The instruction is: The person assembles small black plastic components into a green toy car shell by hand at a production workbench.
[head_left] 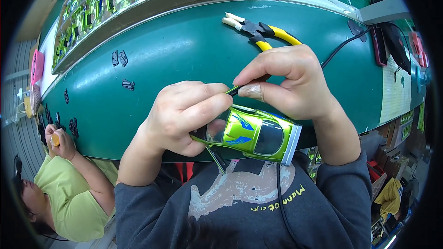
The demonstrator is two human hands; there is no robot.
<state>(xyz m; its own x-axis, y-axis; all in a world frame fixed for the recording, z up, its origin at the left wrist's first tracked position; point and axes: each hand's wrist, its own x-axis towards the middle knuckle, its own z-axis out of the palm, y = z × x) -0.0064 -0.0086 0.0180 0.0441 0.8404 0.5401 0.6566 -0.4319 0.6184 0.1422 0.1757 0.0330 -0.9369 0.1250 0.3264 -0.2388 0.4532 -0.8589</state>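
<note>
A shiny green toy car (240, 131) with blue markings, dark windows and a grey rear spoiler is held above the table's near edge. My left hand (184, 115) is closed round its front end, hiding that part. The fingers of my right hand (288, 80), with a bandage on the thumb, pinch a narrow black and green part (233, 91) at the car's far side; it looks like a door standing out. On the near side a similar green and black door (216, 159) sticks out from the body.
Pliers (260, 32) with yellow and black handles lie beyond my right hand. Small black parts (121, 58) are scattered at left. A box (152, 0) of green car bodies stands at the back. A black cable (346, 44) runs at right. A co-worker's hands (62, 143) are at far left.
</note>
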